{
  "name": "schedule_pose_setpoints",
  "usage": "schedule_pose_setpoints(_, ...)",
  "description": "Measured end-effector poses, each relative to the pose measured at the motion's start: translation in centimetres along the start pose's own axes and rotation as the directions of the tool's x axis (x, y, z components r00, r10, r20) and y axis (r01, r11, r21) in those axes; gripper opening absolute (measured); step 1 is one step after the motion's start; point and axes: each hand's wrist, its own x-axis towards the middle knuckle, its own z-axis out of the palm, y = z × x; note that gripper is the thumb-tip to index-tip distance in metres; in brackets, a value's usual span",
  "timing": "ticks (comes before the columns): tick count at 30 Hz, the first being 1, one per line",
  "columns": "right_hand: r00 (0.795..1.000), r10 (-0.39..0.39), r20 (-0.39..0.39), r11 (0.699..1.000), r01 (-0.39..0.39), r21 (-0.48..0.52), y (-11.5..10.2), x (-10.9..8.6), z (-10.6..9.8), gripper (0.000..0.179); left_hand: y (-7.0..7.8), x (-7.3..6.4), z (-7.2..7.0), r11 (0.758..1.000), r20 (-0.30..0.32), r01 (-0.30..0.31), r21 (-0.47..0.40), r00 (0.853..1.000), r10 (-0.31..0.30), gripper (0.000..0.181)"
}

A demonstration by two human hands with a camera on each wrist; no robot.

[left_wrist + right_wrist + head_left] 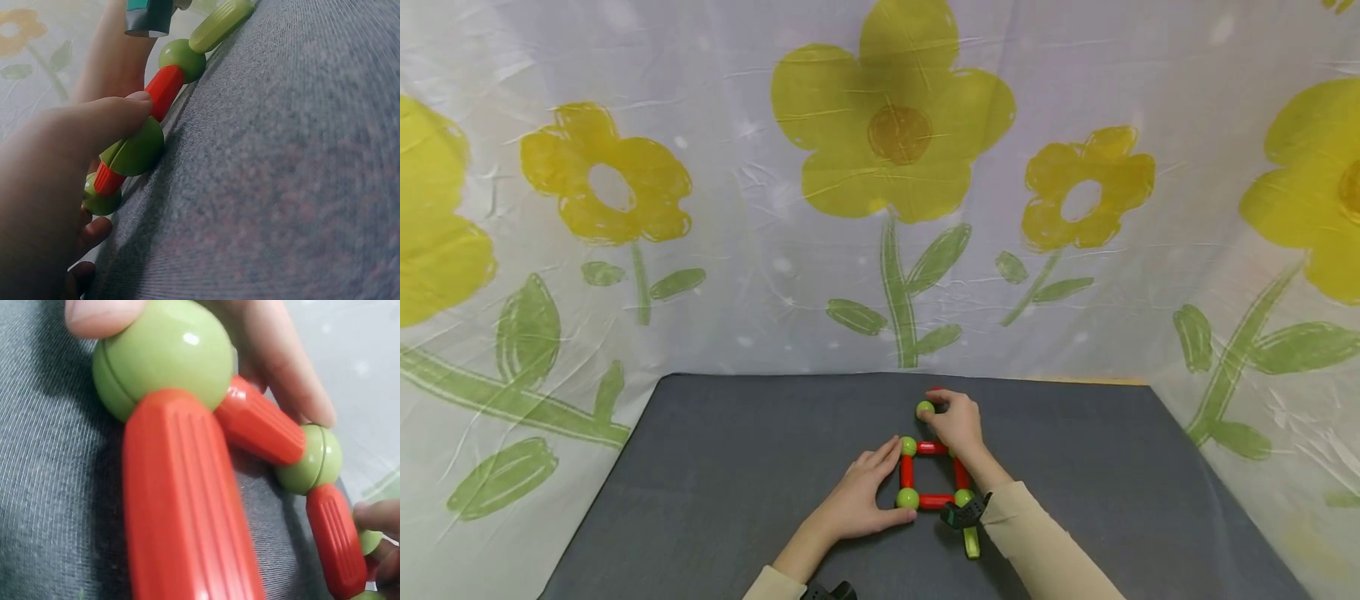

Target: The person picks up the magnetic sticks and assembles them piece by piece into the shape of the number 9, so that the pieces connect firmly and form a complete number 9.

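Note:
A square of red magnetic rods joined by green balls lies on the dark tabletop. My left hand spans its left side with thumb and fingers extended. In the right wrist view, the left thumb touches the near ball and a finger rests on the farther ball. Beyond the square's far side, my right hand pinches another green ball between thumb and fingers. A bit of red shows by those fingertips; most of that piece is hidden.
A yellow-green rod sticks out toward me from the square's near right corner. My right wrist, with a dark wrist camera, passes over the square's right side. A flower-printed cloth hangs behind the dark tabletop.

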Motion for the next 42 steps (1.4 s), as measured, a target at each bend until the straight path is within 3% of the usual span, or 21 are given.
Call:
schedule_pose_setpoints(10, 1.0, 0.004, 0.01, 1.0, -0.004, -0.02, -0.1, 0.0, 0.1, 0.036, -0.1, 0.1, 0.1, 1.0, 0.003, 0.002, -0.011, 1.0, -0.002, 0.104)
schedule_pose_setpoints(15, 1.0, -0.013, 0.016, 0.999, 0.012, 0.041, -0.1, -0.2, -0.5, 0.037, -0.1, 0.0, 0.1, 1.0, 0.009, 0.008, -0.008, 1.0, -0.008, 0.104)
schedule_pose_setpoints(21, 1.0, -0.02, 0.019, 0.992, 0.018, 0.122, -0.6, -1.5, -2.5, 0.041, 0.0, 0.2, 0.0, 1.0, -0.002, -0.006, 0.018, 1.0, 0.006, 0.104)
schedule_pose_setpoints(28, 0.997, 0.018, 0.075, 0.97, -0.036, 0.24, 0.2, -4.8, -5.4, 0.039, -0.2, 0.1, 0.2, 1.0, 0.006, 0.012, 0.001, 1.0, -0.012, 0.104)
schedule_pose_setpoints(42, 0.977, 0.018, 0.213, 0.924, -0.097, 0.37, 4.3, -14.2, -10.1, 0.042, -0.2, 0.1, 0.1, 0.999, 0.024, 0.037, -0.005, 0.999, -0.037, 0.105)
